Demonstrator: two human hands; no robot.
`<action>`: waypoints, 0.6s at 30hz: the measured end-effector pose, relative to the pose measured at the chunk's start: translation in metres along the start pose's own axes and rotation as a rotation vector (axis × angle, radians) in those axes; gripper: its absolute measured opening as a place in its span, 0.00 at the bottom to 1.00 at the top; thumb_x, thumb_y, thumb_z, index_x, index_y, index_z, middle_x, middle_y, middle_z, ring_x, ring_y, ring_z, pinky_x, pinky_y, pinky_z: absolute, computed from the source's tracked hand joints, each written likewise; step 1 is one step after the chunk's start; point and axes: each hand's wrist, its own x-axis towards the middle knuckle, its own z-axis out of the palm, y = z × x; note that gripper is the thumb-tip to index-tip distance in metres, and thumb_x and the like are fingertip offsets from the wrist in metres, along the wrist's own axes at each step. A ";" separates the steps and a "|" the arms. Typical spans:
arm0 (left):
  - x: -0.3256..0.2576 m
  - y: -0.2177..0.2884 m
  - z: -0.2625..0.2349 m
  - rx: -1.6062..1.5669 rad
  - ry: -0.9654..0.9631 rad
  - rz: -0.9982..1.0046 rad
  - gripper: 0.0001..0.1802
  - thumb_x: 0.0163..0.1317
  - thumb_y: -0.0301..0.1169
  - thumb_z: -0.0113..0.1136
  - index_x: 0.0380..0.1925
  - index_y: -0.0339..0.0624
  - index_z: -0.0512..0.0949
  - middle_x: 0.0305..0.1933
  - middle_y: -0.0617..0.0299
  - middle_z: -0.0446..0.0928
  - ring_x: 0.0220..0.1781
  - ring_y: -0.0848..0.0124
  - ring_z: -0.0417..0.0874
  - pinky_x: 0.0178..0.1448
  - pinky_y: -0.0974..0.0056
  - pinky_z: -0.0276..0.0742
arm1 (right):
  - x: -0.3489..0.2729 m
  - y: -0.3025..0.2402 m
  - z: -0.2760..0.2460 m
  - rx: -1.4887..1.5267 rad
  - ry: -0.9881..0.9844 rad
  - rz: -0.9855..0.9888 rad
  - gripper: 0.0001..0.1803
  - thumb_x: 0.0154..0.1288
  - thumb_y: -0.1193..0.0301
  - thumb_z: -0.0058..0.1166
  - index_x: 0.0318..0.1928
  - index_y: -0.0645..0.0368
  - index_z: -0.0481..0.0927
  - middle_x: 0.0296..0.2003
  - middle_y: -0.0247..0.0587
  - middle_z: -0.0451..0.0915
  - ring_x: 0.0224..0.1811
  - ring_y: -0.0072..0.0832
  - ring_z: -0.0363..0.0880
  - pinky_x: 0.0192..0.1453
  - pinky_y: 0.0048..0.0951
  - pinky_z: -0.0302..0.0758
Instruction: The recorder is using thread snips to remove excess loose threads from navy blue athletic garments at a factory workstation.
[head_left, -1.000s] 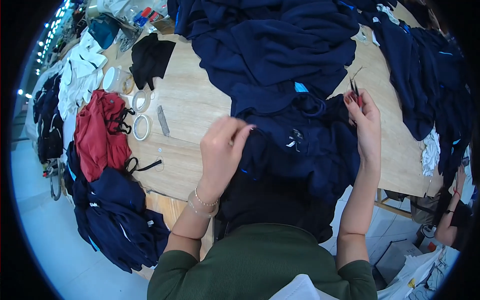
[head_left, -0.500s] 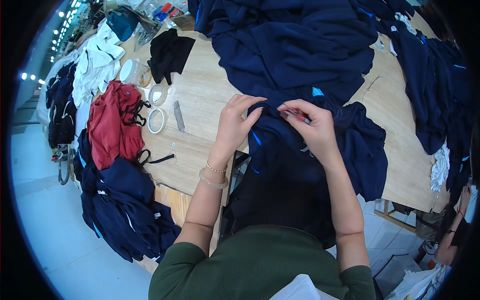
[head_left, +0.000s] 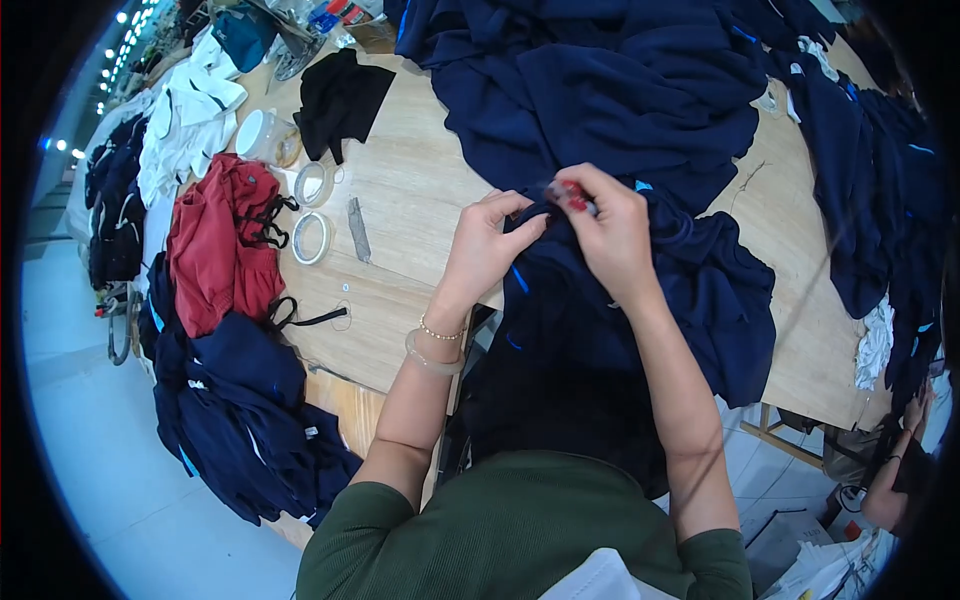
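Observation:
My left hand pinches the edge of a navy blue garment between thumb and fingers, near the table's front edge. Close beside it, my right hand closes around small red thread snips. Their tip is blurred and lies right at the pinched cloth; whether the blades touch it I cannot tell. Bright blue strips show on the garment below my fingers. Part of the garment hangs over the edge toward my lap, and the rest spreads to the right of my right hand.
A large heap of navy cloth covers the far table. To the left lie tape rolls, a grey strip, a black cloth piece, a white tub and red garments. Another person's arm shows at the right.
My right hand has moved up and slightly left with the snips, over the pinched edge. The left hand keeps its pinch and has shifted slightly right.

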 end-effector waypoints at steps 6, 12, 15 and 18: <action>0.000 -0.001 -0.001 -0.055 -0.005 -0.044 0.11 0.56 0.28 0.69 0.33 0.28 0.82 0.27 0.59 0.76 0.31 0.73 0.72 0.38 0.69 0.67 | 0.004 0.009 -0.030 0.073 0.031 0.213 0.05 0.65 0.77 0.57 0.39 0.67 0.79 0.26 0.42 0.81 0.29 0.16 0.75 0.34 0.22 0.71; -0.001 0.001 -0.001 -0.061 -0.013 -0.052 0.11 0.56 0.27 0.69 0.32 0.29 0.81 0.28 0.60 0.76 0.33 0.73 0.73 0.40 0.68 0.68 | 0.004 0.001 -0.063 0.111 0.049 0.204 0.08 0.65 0.73 0.61 0.40 0.64 0.79 0.28 0.29 0.75 0.31 0.15 0.68 0.36 0.18 0.67; -0.001 0.001 -0.001 -0.016 -0.013 -0.029 0.09 0.55 0.26 0.68 0.32 0.29 0.81 0.28 0.61 0.75 0.35 0.73 0.73 0.41 0.68 0.68 | 0.003 -0.017 -0.054 0.018 -0.083 0.265 0.12 0.60 0.69 0.66 0.39 0.61 0.78 0.26 0.36 0.75 0.30 0.22 0.74 0.36 0.23 0.69; 0.001 0.008 0.001 -0.047 -0.028 -0.016 0.08 0.55 0.25 0.66 0.32 0.30 0.81 0.28 0.62 0.75 0.35 0.73 0.72 0.42 0.68 0.67 | -0.001 -0.011 -0.053 -0.162 -0.078 0.084 0.14 0.54 0.69 0.68 0.37 0.61 0.78 0.27 0.37 0.77 0.31 0.28 0.76 0.37 0.26 0.70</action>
